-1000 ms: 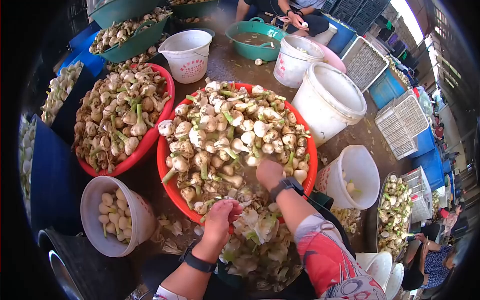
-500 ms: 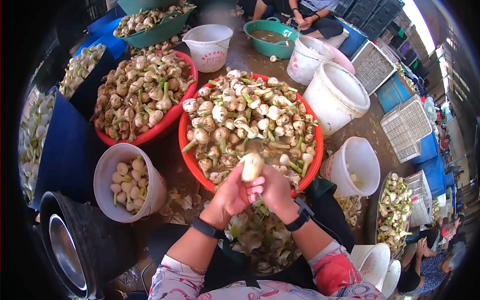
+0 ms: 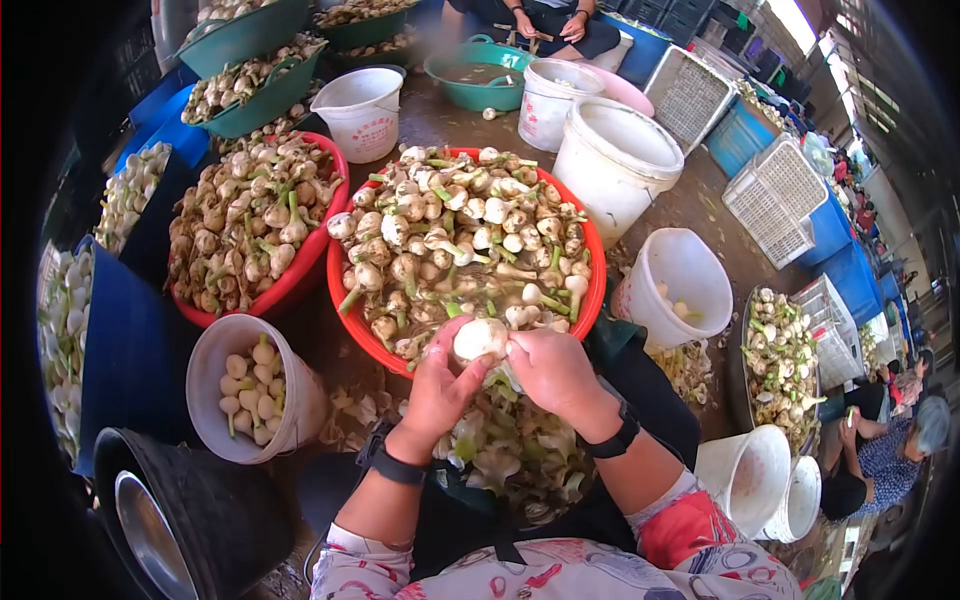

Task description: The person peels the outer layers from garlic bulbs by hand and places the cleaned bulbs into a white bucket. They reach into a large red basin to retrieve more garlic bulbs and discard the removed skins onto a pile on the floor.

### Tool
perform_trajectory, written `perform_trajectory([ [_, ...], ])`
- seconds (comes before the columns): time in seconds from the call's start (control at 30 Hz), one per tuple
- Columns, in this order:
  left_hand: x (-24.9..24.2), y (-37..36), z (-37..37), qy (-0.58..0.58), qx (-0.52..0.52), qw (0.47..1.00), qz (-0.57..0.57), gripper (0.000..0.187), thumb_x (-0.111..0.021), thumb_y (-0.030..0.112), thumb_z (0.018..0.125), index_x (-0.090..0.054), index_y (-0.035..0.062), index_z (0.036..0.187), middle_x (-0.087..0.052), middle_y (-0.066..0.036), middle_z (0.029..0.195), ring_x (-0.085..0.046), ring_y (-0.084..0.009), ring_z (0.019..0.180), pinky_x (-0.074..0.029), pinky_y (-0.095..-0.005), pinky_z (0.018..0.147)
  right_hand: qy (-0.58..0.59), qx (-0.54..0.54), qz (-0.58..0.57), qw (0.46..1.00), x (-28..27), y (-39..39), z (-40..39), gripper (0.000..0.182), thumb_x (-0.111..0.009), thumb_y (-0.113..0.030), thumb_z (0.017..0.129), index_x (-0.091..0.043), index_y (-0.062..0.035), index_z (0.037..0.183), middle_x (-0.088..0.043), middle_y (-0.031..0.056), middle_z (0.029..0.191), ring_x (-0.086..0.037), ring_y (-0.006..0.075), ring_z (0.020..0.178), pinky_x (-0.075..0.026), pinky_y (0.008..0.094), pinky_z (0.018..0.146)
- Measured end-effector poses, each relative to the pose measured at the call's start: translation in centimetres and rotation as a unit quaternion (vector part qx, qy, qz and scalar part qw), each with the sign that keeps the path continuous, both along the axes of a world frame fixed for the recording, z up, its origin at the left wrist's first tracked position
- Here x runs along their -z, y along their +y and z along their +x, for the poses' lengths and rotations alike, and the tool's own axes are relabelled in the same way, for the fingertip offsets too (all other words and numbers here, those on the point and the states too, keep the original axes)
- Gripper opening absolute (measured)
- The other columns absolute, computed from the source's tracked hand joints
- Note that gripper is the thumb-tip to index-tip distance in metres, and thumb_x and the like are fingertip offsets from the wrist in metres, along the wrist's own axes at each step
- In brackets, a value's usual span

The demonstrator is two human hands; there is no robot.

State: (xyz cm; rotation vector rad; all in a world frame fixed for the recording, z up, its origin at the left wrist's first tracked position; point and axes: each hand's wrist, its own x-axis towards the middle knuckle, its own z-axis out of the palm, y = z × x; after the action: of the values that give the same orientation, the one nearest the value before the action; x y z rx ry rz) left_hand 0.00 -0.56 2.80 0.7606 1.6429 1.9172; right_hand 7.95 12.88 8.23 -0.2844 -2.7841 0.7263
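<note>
A pale, mostly smooth garlic bulb (image 3: pixel 480 341) is held up at the near rim of a red tub (image 3: pixel 597 262). My left hand (image 3: pixel 440 385) wraps round it from the left, thumb in front. From the right, my right hand (image 3: pixel 555 372) is closed, thumb and fingers pinching at the bulb's edge; a bit of pale skin shows just below. Soil-stained garlic bulbs (image 3: pixel 455 215) with green stem stubs fill the tub, with some murky water on the near side. Under my hands lies a heap of garlic skins (image 3: pixel 510 450).
Left stand a red tub of unwashed garlic (image 3: pixel 240 225), a white bucket with clean bulbs (image 3: pixel 200 395) and a black bucket (image 3: pixel 190 500). Right are white buckets (image 3: pixel 620 165), a bucket with few bulbs (image 3: pixel 695 285) and a basin of garlic (image 3: pixel 780 370). Other people (image 3: pixel 560 25) sit nearby.
The view has swung slightly to the right. The bulb has turned in my left hand, and my right hand has shifted from beneath it to a pinch at its right edge.
</note>
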Motion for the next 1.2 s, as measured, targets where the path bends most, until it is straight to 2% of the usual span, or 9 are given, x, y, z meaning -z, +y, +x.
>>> perform_trajectory([
  [0.13, -0.9, -0.3, 0.0, 0.018, 0.004, 1.0, 0.001, 0.043, -0.057, 0.014, 0.078, -0.041, 0.0005, 0.115, -0.054, -0.006, 0.094, -0.053, -0.0112, 0.073, -0.045, -0.0212, 0.058, -0.026, 0.021, 0.064, 0.997, 0.4, 0.2, 0.0, 0.015, -0.049, -0.014, 0.077, -0.055, -0.0008, 0.072, -0.055, 0.0168, 0.065, -0.054, 0.0351, 0.06, -0.043, 0.0426, 0.056],
  [0.23, -1.8, -1.1, -1.1, -0.258, 0.027, 0.956, 0.14, 0.043, -0.056, 0.025, 0.078, -0.044, 0.0011, 0.111, -0.056, -0.008, 0.091, -0.055, -0.0148, 0.068, -0.044, -0.0226, 0.051, -0.093, 0.063, -0.379, 0.918, 1.7, 3.3, -0.4, 0.02, -0.05, -0.018, 0.075, -0.057, -0.0009, 0.068, -0.057, 0.0188, 0.069, -0.057, 0.032, 0.063, -0.045, 0.0406, 0.057],
  [0.3, -0.7, -1.2, -2.1, -0.356, 0.055, 0.901, 0.24, 0.044, -0.05, 0.04, 0.075, -0.05, 0.005, 0.102, -0.057, -0.01, 0.073, -0.05, -0.0192, 0.052, -0.039, -0.0261, 0.043, -0.146, -0.002, 0.109, 0.983, 5.6, 5.9, -0.6, 0.024, -0.05, -0.02, 0.077, -0.058, 0.0015, 0.07, -0.059, 0.0195, 0.075, -0.058, 0.0305, 0.069, -0.046, 0.0377, 0.061],
  [0.37, 0.0, -1.5, -3.0, -0.42, 0.125, 0.85, 0.293, 0.045, -0.046, 0.041, 0.075, -0.052, 0.0037, 0.1, -0.056, -0.012, 0.065, -0.049, -0.019, 0.048, -0.037, -0.0249, 0.042, -0.362, -0.058, 0.111, 0.924, 6.6, 6.0, -0.4, 0.022, -0.049, -0.019, 0.079, -0.059, 0.0005, 0.08, -0.06, 0.0186, 0.079, -0.059, 0.0297, 0.074, -0.047, 0.0347, 0.064],
  [0.53, 1.4, -0.7, -3.5, -0.467, 0.112, 0.837, 0.263, 0.049, -0.044, 0.043, 0.074, -0.05, 0.0051, 0.105, -0.054, -0.013, 0.061, -0.046, -0.018, 0.044, -0.035, -0.0244, 0.042, 0.045, 0.016, -0.251, 0.967, 1.4, 2.4, -0.9, 0.022, -0.056, -0.021, 0.078, -0.062, -0.0031, 0.089, -0.06, 0.0136, 0.07, -0.058, 0.0234, 0.065, -0.044, 0.0301, 0.059],
  [0.77, 0.1, -0.1, -2.0, -0.462, 0.153, 0.844, 0.228, 0.053, -0.048, 0.043, 0.074, -0.046, 0.0045, 0.11, -0.054, -0.011, 0.069, -0.047, -0.0156, 0.051, -0.035, -0.0229, 0.043, -0.1, 0.017, -0.399, 0.911, 1.3, 2.8, 0.3, 0.018, -0.052, -0.015, 0.08, -0.06, 0.001, 0.084, -0.056, 0.0086, 0.062, -0.053, 0.0148, 0.056, -0.041, 0.0272, 0.054],
  [0.87, -0.4, 0.5, -0.9, -0.134, 0.014, 0.991, 0.019, 0.05, -0.061, 0.039, 0.075, -0.045, 0.0032, 0.108, -0.056, -0.003, 0.078, -0.052, -0.0082, 0.063, -0.04, -0.0207, 0.049, -0.03, 0.014, -0.324, 0.946, 0.9, 2.5, 1.2, 0.017, -0.049, -0.011, 0.08, -0.059, 0.0022, 0.08, -0.055, 0.0076, 0.061, -0.049, 0.011, 0.055, -0.04, 0.0249, 0.052],
  [1.03, -0.7, -0.2, -0.8, -0.291, 0.079, 0.946, 0.122, 0.046, -0.063, 0.023, 0.069, -0.047, -0.0009, 0.105, -0.056, -0.005, 0.089, -0.054, -0.0132, 0.077, -0.045, -0.0261, 0.067, 0.19, -0.069, -0.061, 0.978, 0.2, 1.1, 0.9, 0.006, -0.052, -0.006, 0.077, -0.055, -0.0006, 0.079, -0.054, 0.0082, 0.066, -0.053, 0.0236, 0.061, -0.04, 0.0335, 0.056],
  [1.2, -1.4, 0.1, 0.6, -0.307, 0.122, 0.928, 0.172, 0.055, -0.061, 0.016, 0.064, -0.043, -0.0038, 0.112, -0.054, -0.011, 0.101, -0.051, -0.0233, 0.097, -0.036, -0.0344, 0.09, 0.079, 0.17, 0.139, 0.972, 7.0, 5.7, -1.5, 0.012, -0.053, -0.012, 0.075, -0.056, -0.0024, 0.08, -0.057, 0.0119, 0.071, -0.055, 0.0294, 0.068, -0.044, 0.0382, 0.057],
])
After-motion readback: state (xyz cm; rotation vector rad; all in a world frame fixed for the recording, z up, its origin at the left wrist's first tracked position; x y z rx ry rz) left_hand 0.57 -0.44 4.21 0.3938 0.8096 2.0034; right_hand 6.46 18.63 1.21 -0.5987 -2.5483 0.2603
